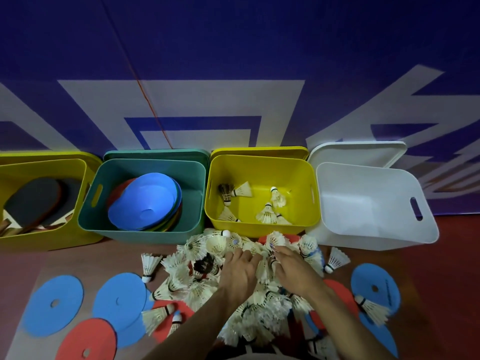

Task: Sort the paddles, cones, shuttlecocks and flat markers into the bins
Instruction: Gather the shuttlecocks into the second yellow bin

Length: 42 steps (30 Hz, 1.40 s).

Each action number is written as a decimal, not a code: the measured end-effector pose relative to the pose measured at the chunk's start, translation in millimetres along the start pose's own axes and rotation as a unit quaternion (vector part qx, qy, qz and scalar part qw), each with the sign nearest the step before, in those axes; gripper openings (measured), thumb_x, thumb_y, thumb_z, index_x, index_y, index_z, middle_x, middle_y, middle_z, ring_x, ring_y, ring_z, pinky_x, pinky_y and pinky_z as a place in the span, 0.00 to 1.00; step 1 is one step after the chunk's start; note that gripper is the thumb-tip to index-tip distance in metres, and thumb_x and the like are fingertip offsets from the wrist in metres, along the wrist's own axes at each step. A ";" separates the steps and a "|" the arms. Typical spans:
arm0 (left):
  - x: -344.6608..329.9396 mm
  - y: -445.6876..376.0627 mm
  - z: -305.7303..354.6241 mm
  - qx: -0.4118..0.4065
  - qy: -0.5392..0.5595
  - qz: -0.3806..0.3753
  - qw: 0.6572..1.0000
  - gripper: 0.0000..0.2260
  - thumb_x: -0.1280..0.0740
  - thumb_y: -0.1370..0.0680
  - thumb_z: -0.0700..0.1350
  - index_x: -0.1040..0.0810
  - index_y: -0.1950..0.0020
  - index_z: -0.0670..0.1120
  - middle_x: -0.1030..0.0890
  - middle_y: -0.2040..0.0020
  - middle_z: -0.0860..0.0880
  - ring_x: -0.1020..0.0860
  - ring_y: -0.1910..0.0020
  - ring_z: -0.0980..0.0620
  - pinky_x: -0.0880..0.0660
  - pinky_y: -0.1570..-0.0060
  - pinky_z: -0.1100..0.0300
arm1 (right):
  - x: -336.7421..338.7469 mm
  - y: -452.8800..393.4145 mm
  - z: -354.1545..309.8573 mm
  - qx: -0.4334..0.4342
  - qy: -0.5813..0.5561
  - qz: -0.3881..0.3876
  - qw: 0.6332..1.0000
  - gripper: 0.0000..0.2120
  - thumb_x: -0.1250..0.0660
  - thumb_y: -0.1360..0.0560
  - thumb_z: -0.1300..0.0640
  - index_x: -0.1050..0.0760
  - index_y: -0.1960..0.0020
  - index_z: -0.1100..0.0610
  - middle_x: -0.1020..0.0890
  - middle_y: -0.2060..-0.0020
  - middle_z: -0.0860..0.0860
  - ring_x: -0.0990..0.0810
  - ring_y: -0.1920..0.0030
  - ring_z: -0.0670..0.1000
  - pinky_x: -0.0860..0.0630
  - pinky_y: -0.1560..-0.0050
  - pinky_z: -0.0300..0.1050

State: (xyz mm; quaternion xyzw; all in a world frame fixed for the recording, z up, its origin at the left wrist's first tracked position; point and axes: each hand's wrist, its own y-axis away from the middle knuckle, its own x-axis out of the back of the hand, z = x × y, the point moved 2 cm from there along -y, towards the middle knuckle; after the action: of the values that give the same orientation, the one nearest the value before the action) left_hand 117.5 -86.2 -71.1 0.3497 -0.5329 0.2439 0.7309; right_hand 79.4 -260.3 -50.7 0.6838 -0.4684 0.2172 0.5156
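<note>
Feathered shuttlecocks (249, 289), white skirts on rounded cork bases, lie heaped on the reddish floor (441, 255) directly before the bins. My left hand (240, 271) and right hand (292, 268) rest palm-down on the heap, fingers sunk among the feathers; whether they have closed round any shuttlecock I cannot tell. Four smooth plastic bins with rounded corners and slot handles stand in a row against the blue-and-white wall (233, 48). The leftmost yellow bin (52, 237) holds paddles (33, 203) with dark rubber faces and wooden handles. The teal bin (88, 216) holds nested shallow cones (145, 203), blue uppermost. The middle yellow bin (262, 226) holds about six shuttlecocks, one dark-feathered. The white bin (376, 229) shows bare walls inside. Thin flat markers (54, 305), blue and red discs with small centre holes, lie on the floor on either side of the heap, some overlapping, some partly buried under feathers.
</note>
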 end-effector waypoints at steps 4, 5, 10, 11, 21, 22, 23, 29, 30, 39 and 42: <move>4.5 -2.4 -6.0 0.012 0.012 0.054 0.998 0.11 0.37 0.23 0.48 0.20 0.43 0.52 0.17 0.49 0.50 0.22 0.48 0.46 0.29 0.47 0.50 | 8.0 13.9 -0.6 0.023 -0.029 0.053 0.998 0.24 0.46 0.18 0.56 0.38 0.23 0.59 0.39 0.23 0.49 0.39 0.25 0.49 0.45 0.26 0.37; 8.4 -1.9 -9.5 0.013 0.029 0.077 0.997 0.09 0.38 0.21 0.49 0.19 0.46 0.53 0.17 0.51 0.52 0.22 0.49 0.48 0.29 0.49 0.51 | 11.6 18.6 -1.9 0.029 -0.038 0.074 0.996 0.24 0.46 0.17 0.56 0.38 0.23 0.58 0.38 0.23 0.48 0.39 0.25 0.48 0.47 0.27 0.34; 50.2 13.3 -31.5 0.041 0.143 0.155 0.977 0.08 0.38 0.21 0.53 0.20 0.50 0.55 0.18 0.55 0.57 0.22 0.57 0.54 0.25 0.58 0.55 | 30.3 50.6 -10.4 0.047 -0.078 0.175 0.980 0.20 0.43 0.17 0.55 0.32 0.25 0.54 0.34 0.26 0.44 0.39 0.27 0.41 0.48 0.28 0.29; 62.2 18.5 -36.1 0.057 0.168 0.163 0.971 0.08 0.39 0.20 0.54 0.22 0.51 0.55 0.20 0.57 0.57 0.22 0.60 0.56 0.24 0.61 0.56 | 33.5 57.0 -12.4 0.047 -0.093 0.188 0.977 0.20 0.42 0.17 0.55 0.31 0.26 0.53 0.33 0.27 0.43 0.38 0.28 0.39 0.48 0.29 0.27; 194.8 5.2 -69.8 0.115 0.243 0.307 0.913 0.10 0.35 0.20 0.54 0.19 0.48 0.50 0.17 0.56 0.52 0.21 0.62 0.55 0.22 0.64 0.54 | 116.3 58.9 -58.3 0.106 -0.193 0.379 0.899 0.18 0.40 0.20 0.60 0.23 0.32 0.55 0.26 0.34 0.41 0.31 0.33 0.37 0.37 0.33 0.27; 203.7 -5.0 -72.8 0.118 0.236 0.314 0.912 0.10 0.35 0.20 0.54 0.19 0.46 0.50 0.17 0.54 0.52 0.21 0.61 0.53 0.22 0.63 0.55 | 127.1 51.8 -62.8 0.115 -0.188 0.380 0.898 0.18 0.41 0.20 0.59 0.24 0.32 0.55 0.27 0.33 0.41 0.30 0.32 0.39 0.36 0.32 0.31; 211.1 -15.6 -75.2 0.118 0.231 0.310 0.914 0.11 0.36 0.20 0.55 0.20 0.44 0.51 0.17 0.52 0.52 0.21 0.58 0.53 0.22 0.62 0.55 | 136.3 44.6 -66.5 0.120 -0.180 0.373 0.902 0.19 0.41 0.20 0.58 0.25 0.31 0.54 0.29 0.31 0.41 0.31 0.31 0.40 0.34 0.31 0.35; 201.8 -36.4 -102.4 0.172 0.154 0.234 0.944 0.21 0.34 0.23 0.63 0.25 0.36 0.53 0.21 0.42 0.53 0.21 0.45 0.50 0.21 0.55 0.53 | 146.3 22.9 -63.3 0.092 -0.161 0.326 0.927 0.16 0.40 0.19 0.57 0.25 0.33 0.48 0.41 0.24 0.43 0.29 0.41 0.38 0.27 0.41 0.39; 194.2 -28.3 -105.7 0.178 0.161 0.234 0.942 0.19 0.34 0.23 0.62 0.24 0.37 0.53 0.21 0.42 0.53 0.21 0.46 0.50 0.22 0.55 0.53 | 139.0 24.7 -59.2 0.091 -0.165 0.319 0.929 0.15 0.40 0.19 0.57 0.24 0.35 0.48 0.39 0.25 0.43 0.29 0.42 0.37 0.25 0.41 0.41; 68.2 53.8 -97.6 0.140 0.215 0.125 0.958 0.11 0.32 0.23 0.55 0.25 0.42 0.58 0.23 0.41 0.56 0.19 0.62 0.58 0.20 0.62 0.54 | 11.4 53.5 -24.0 0.047 -0.145 0.176 0.972 0.11 0.38 0.19 0.58 0.21 0.41 0.50 0.34 0.33 0.42 0.25 0.38 0.44 0.30 0.42 0.33; 47.5 51.0 -86.6 0.135 0.198 0.105 0.965 0.18 0.32 0.23 0.54 0.29 0.34 0.55 0.27 0.37 0.55 0.19 0.58 0.57 0.20 0.62 0.54 | -13.3 47.5 -29.9 0.044 -0.088 0.101 0.990 0.13 0.41 0.19 0.54 0.26 0.36 0.48 0.42 0.28 0.43 0.27 0.35 0.49 0.28 0.38 0.39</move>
State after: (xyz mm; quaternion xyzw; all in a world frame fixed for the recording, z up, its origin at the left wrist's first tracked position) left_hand 147.9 12.3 -29.4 0.3321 -0.3735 0.4537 0.7378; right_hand 37.7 -229.0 -26.2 0.6716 -0.5685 0.2271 0.4174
